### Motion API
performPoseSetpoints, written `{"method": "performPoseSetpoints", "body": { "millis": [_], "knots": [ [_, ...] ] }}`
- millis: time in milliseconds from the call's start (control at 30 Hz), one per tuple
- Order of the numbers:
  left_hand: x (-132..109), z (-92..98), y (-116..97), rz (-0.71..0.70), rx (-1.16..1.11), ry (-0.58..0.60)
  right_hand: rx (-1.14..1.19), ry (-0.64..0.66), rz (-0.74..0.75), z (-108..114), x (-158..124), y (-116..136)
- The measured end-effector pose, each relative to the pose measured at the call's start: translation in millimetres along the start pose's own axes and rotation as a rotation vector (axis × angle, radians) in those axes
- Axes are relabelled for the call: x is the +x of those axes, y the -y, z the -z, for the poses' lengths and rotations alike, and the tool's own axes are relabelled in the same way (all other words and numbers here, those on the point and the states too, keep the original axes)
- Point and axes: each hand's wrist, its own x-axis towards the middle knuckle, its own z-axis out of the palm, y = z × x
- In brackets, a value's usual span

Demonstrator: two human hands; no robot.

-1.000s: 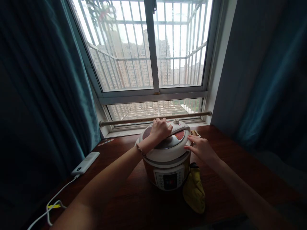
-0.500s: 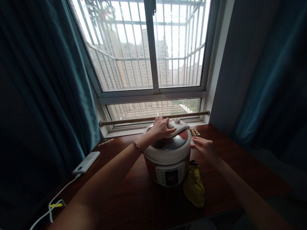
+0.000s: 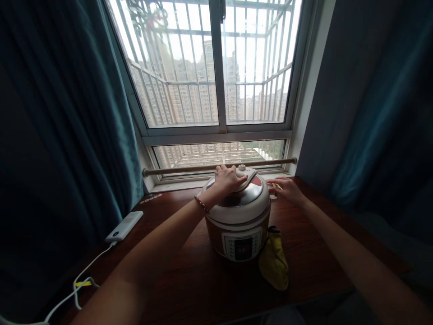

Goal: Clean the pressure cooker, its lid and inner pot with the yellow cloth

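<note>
An electric pressure cooker (image 3: 216, 234), white above and brown below, stands upright on the table with its control panel towards me. My left hand (image 3: 229, 178) is closed over the handle (image 3: 249, 177) of its shiny lid (image 3: 248, 195). A round valve knob (image 3: 241, 167) sticks up at the handle's far end. At the cooker's right side, my right hand (image 3: 286, 189) reaches in with fingers stretched out close to the lid's rim; whether they touch it I cannot tell. Partly behind those fingers is a small side grip.
The dark wooden table (image 3: 182, 257) lies before a barred window. A yellow cloth item (image 3: 274, 262) with a dark edge rests against the cooker's right front. On the left are a white power bank (image 3: 124, 226) and its white cable (image 3: 91, 265). A rail (image 3: 182, 170) crosses behind the cooker.
The lid handle has turned counter-clockwise under my left hand, its knob end swinging left and away. My right hand has moved up and farther back along the cooker's side.
</note>
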Motion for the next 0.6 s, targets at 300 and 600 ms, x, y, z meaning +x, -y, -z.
{"method": "performPoseSetpoints", "body": {
  "millis": [300, 600],
  "knots": [
    [3, -4.7, -7, 0.122, -0.003, -0.004, 0.208, 0.150, -0.058, 0, 19, -22],
    [1, -3.6, -22, 0.128, 0.032, 0.054, 0.240, 0.194, -0.086, -7, 20, -35]
  ]
}}
